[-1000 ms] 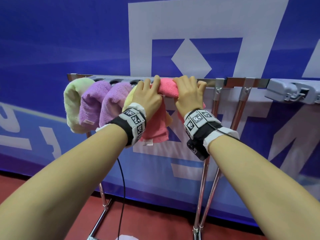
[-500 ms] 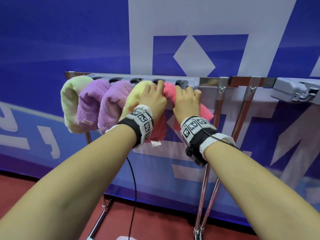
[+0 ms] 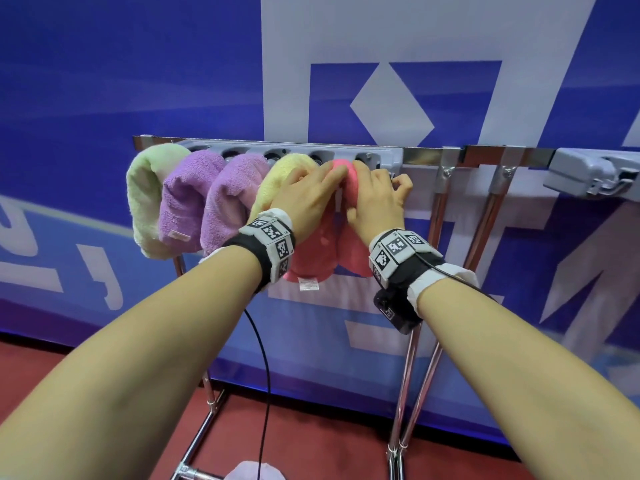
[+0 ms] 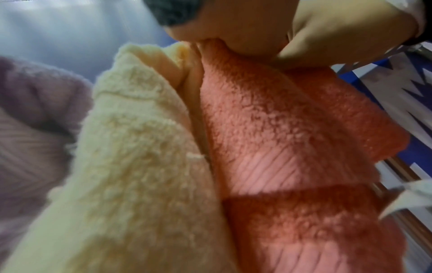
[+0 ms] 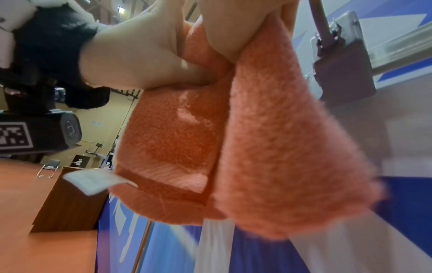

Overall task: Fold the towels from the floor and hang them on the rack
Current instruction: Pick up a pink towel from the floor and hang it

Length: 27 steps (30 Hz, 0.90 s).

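Observation:
A pink towel (image 3: 311, 258) hangs folded over the metal rack (image 3: 426, 157), right beside a yellow towel (image 3: 277, 178). My left hand (image 3: 311, 192) lies on the pink towel's top with straight fingers, at the seam with the yellow one. In the left wrist view the pink towel (image 4: 280, 129) and yellow towel (image 4: 131, 147) hang side by side. My right hand (image 3: 377, 199) pinches the pink towel's right side near the bar. The right wrist view shows thumb and fingers closed on the pink towel (image 5: 257, 147).
Further left on the bar hang two purple towels (image 3: 187, 199) and a pale green towel (image 3: 142, 195). A grey plastic block (image 3: 588, 174) sits on the bar's right end. A pale towel (image 3: 254, 471) lies on the red floor between the rack legs (image 3: 405, 375). A blue banner stands behind.
Both hands have slid the pink towel left along the bar until it sits against the yellow one. It now hangs narrower, and the right hand has moved to its right side.

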Each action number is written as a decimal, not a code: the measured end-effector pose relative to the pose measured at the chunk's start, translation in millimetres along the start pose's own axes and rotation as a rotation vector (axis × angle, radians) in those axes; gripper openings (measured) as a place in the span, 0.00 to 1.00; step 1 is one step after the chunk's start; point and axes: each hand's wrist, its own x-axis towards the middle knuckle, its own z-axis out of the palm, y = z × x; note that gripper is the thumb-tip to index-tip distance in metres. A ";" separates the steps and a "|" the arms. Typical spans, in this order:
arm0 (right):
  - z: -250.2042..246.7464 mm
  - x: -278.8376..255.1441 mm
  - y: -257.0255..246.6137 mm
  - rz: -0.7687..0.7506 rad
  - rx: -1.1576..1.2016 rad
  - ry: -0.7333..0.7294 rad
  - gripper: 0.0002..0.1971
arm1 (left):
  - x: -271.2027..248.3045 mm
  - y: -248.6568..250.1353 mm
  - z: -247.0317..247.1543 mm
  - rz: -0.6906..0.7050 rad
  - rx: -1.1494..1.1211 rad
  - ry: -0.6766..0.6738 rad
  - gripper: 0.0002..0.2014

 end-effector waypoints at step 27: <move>-7.9 -22.1 -9.2 0.186 0.139 -0.332 0.15 | -7.4 16.0 16.1 -0.340 0.027 -0.154 0.42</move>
